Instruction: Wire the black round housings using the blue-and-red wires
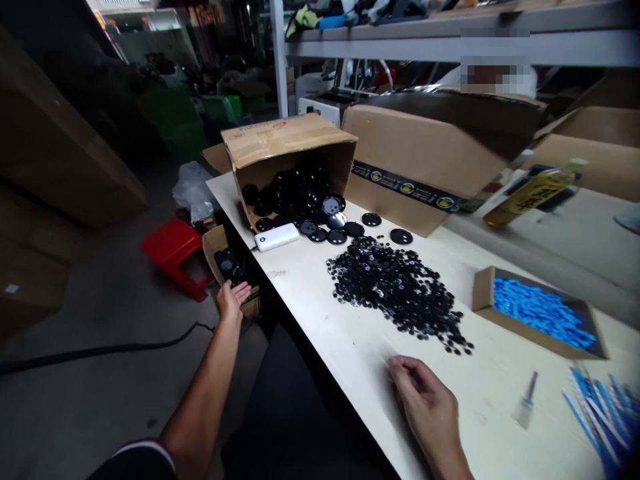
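My left hand is stretched out, palm up and fingers apart, over the near edge of a low cardboard box beside the table; black parts lie in that box. Over the front part of the white table, my right hand has its fingers curled together; whether anything small is between them is hidden. Beyond it spreads a pile of small black discs. Larger black round parts spill from a tipped cardboard box. A white power bank lies by the table's left edge.
At the right are a carton of blue pieces, a small brush and blue and white sticks. Farther back lies a bottle. A red stool stands on the floor; a shelf crosses above.
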Tool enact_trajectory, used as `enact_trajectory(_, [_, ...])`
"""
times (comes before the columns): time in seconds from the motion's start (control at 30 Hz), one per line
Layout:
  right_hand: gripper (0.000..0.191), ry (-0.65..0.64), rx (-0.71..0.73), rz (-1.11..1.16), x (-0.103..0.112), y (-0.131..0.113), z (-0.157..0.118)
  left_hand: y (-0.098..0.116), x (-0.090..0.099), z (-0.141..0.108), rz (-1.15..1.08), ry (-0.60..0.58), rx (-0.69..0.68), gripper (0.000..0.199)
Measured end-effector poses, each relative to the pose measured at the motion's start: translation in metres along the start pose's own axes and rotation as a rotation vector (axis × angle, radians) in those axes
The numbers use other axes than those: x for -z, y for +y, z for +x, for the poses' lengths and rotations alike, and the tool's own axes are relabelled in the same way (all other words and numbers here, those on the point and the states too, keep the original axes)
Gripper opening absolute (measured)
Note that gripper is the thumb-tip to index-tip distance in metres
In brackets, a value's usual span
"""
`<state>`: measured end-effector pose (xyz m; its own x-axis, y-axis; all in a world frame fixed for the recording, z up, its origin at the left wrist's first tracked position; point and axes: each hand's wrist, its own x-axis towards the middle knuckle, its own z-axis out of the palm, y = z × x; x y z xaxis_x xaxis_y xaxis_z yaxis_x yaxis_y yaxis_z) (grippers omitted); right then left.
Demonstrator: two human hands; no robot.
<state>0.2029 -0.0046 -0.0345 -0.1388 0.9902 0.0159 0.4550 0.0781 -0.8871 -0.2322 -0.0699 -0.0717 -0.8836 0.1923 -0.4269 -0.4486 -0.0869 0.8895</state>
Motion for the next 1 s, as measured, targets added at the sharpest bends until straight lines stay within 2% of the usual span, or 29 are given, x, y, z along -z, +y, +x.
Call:
enact_trajectory(0.07, [0.043,-0.046,-0.022,-0.008,-0.001,0.002,0.0,-0.014,0.01,-0.015,0.037,-0.005,-0.058,0.034])
enact_trajectory(0.17, [0.043,-0.086,-0.032,-0.025,-0.001,0.001,-0.001,-0.014,0.016,-0.035,0.079,-0.058,-0.176,0.032])
enact_trajectory(0.27, [0.043,-0.095,-0.017,-0.028,-0.001,-0.003,-0.001,0.004,0.012,-0.05,0.106,-0.149,-0.283,0.033])
enact_trajectory(0.4, [0.041,-0.076,0.02,-0.058,-0.005,-0.004,-0.002,0.033,-0.006,-0.061,0.139,-0.287,-0.362,0.03])
enact_trajectory(0.53, [0.04,-0.058,0.047,-0.087,-0.008,-0.002,-0.003,0.046,-0.035,-0.067,0.193,-0.429,-0.378,0.033])
enact_trajectory(0.77, [0.042,-0.08,0.083,-0.109,-0.008,-0.007,-0.004,0.034,-0.105,-0.07,0.474,-0.725,-0.396,0.041])
enact_trajectory(0.87, [0.042,-0.067,0.097,-0.115,-0.008,-0.009,-0.004,0.037,-0.138,-0.06,0.636,-0.737,-0.485,0.041])
enact_trajectory(1.0, [0.042,-0.057,0.121,-0.122,-0.01,-0.01,-0.004,0.063,-0.182,-0.037,0.837,-0.682,-0.629,0.051])
